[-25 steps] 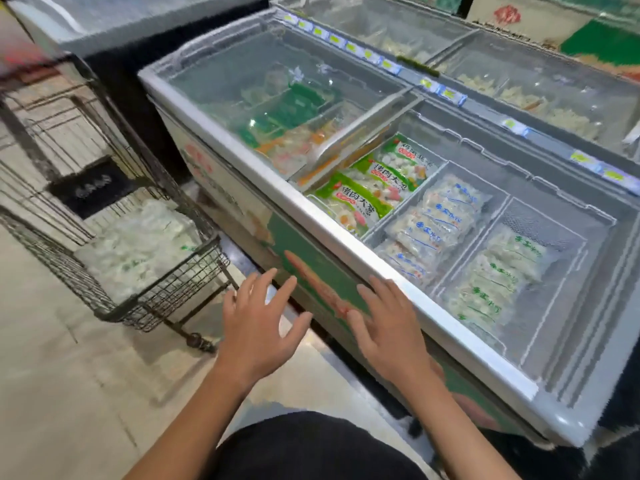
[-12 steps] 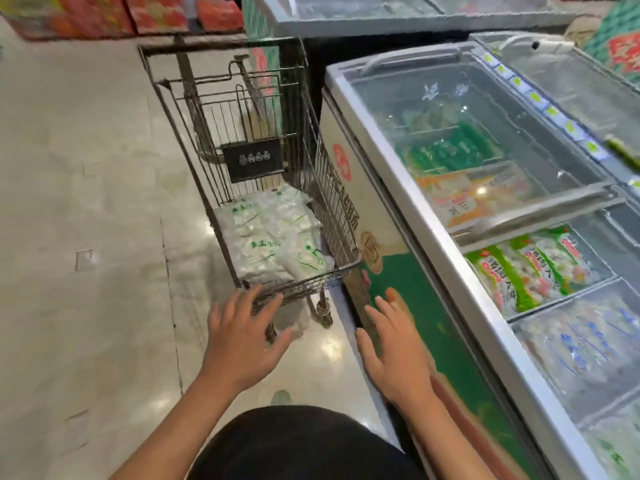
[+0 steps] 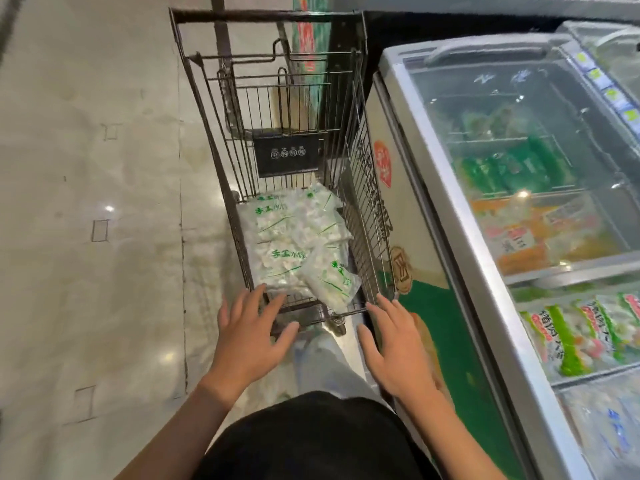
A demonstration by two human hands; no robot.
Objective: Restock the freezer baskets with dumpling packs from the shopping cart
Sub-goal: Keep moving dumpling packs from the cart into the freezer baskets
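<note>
A wire shopping cart (image 3: 221,140) stands in front of me, beside the chest freezer (image 3: 450,209). Several clear dumpling packs (image 3: 287,233) with green print lie piled on the cart's floor. One pack (image 3: 334,280) leans tilted against the cart's near end. My left hand (image 3: 251,336) hovers over the cart's near rim with fingers spread and holds nothing. My right hand (image 3: 394,342) hangs flat and empty by the cart's near right corner. Green and red dumpling packs (image 3: 585,330) fill a freezer basket at the right edge.
The freezer's sliding glass lid (image 3: 540,133) covers green and orange packs further back. Pale tiled floor (image 3: 90,237) stretches to the left of the cart. A black sign (image 3: 286,156) hangs on the cart's far panel. Blue-printed packs (image 3: 613,427) lie in the nearest basket.
My view has swung left from the freezer baskets to the cart, which now sits straight ahead. Both hands have moved toward the cart's near rim, still empty.
</note>
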